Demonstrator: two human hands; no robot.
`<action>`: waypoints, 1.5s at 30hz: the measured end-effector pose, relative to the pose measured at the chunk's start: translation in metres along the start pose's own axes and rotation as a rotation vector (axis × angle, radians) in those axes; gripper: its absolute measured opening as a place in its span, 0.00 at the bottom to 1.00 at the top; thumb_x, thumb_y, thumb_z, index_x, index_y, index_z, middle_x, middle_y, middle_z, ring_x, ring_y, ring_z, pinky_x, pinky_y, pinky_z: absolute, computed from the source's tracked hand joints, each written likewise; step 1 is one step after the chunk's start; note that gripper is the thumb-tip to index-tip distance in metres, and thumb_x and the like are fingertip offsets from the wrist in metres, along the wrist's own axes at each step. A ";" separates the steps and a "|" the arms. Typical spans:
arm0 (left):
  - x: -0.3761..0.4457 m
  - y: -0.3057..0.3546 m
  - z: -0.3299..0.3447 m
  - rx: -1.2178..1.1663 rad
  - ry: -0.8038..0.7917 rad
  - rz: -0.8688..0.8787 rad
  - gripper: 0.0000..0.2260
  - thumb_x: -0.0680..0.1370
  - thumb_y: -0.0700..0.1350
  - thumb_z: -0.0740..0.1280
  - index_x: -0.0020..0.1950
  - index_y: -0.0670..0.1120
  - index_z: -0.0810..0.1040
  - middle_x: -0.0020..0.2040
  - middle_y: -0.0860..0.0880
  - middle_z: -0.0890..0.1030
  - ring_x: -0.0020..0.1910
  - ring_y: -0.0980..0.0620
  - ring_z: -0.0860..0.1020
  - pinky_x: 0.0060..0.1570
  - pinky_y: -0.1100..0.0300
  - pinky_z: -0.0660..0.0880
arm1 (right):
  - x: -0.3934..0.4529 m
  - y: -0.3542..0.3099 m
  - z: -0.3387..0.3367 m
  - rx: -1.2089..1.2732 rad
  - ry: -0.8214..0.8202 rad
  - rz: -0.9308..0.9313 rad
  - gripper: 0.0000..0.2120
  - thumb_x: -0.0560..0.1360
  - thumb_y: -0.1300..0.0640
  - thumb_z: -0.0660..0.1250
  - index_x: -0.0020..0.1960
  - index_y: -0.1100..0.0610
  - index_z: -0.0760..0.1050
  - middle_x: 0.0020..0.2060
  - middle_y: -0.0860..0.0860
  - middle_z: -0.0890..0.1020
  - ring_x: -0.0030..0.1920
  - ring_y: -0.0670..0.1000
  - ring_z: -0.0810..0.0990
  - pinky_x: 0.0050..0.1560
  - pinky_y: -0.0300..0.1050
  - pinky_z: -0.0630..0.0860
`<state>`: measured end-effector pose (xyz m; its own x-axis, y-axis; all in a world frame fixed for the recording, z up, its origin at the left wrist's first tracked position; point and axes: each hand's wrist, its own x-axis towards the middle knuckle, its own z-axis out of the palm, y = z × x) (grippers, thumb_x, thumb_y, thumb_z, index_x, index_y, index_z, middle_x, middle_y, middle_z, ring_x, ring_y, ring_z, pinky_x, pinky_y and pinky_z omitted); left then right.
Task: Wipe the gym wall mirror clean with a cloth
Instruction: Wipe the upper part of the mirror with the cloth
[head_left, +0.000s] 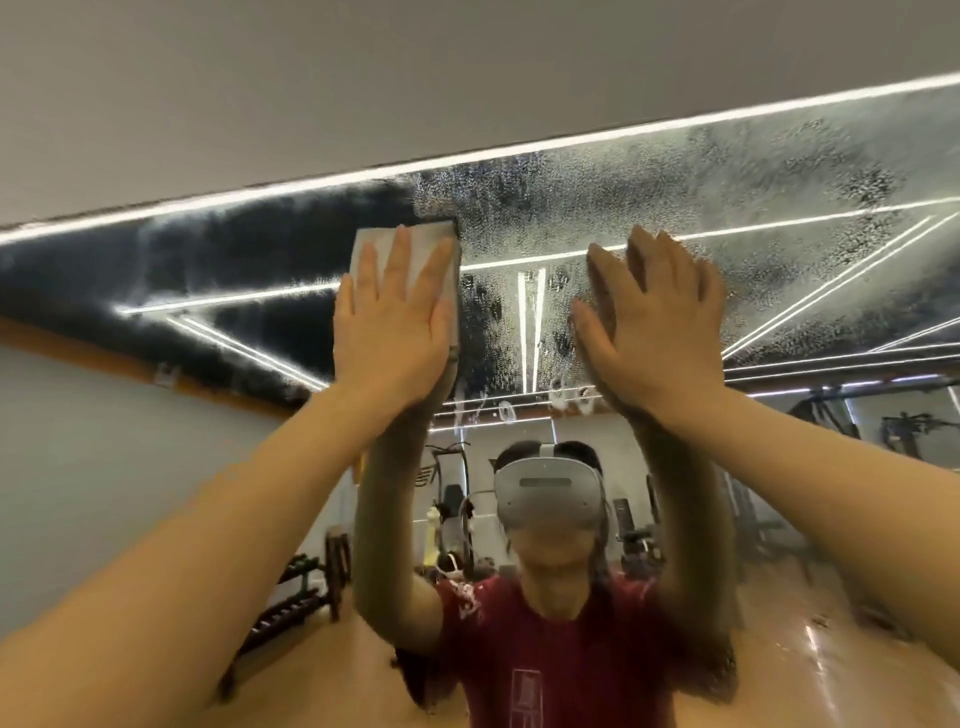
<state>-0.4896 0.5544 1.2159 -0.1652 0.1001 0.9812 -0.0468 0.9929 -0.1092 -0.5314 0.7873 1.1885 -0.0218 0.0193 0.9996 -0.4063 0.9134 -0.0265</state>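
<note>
Both bare forearms rise from the lower corners toward the mirror (727, 218), the nearest things in view. The left hand (395, 332) is raised flat, palm to the glass, fingers straight and slightly spread, pressing a folded white cloth (374, 249) against the mirror just below its top edge. The cloth shows above and to the right of the fingers, its upper right corner at the border between streaked dark glass on the left and wet, beaded glass on the right. The right hand (654, 332) stands beside the cloth to the right, palm flat on the wet glass, fingers straight and close together, holding nothing. Lower in the mirror is the reflection of the person in a red shirt (545, 660) and grey headset (548, 493), with gym machines (457, 509) behind. Above the mirror runs a grey wall (363, 78).
</note>
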 end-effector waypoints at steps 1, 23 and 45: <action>-0.015 -0.002 0.003 0.007 0.017 0.021 0.24 0.83 0.58 0.42 0.80 0.61 0.44 0.82 0.49 0.44 0.80 0.43 0.42 0.77 0.44 0.42 | 0.000 0.000 0.000 -0.001 -0.002 0.003 0.30 0.79 0.37 0.48 0.78 0.47 0.58 0.79 0.56 0.56 0.79 0.58 0.51 0.76 0.62 0.45; 0.089 -0.034 -0.018 0.056 0.074 0.065 0.23 0.85 0.55 0.47 0.80 0.58 0.51 0.82 0.46 0.50 0.80 0.40 0.47 0.75 0.36 0.50 | -0.003 0.000 -0.001 0.000 -0.005 0.002 0.30 0.79 0.38 0.47 0.79 0.47 0.57 0.79 0.56 0.56 0.79 0.58 0.50 0.76 0.60 0.45; 0.097 0.050 -0.010 0.031 0.048 0.158 0.24 0.84 0.58 0.44 0.80 0.60 0.49 0.82 0.47 0.48 0.80 0.40 0.44 0.77 0.41 0.45 | -0.002 0.002 0.004 0.001 0.028 -0.011 0.28 0.81 0.40 0.52 0.79 0.47 0.58 0.79 0.56 0.57 0.79 0.58 0.52 0.76 0.62 0.46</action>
<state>-0.4984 0.6140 1.3074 -0.1261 0.2584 0.9578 -0.0544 0.9622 -0.2667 -0.5359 0.7877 1.1867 0.0081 0.0206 0.9998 -0.4072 0.9132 -0.0155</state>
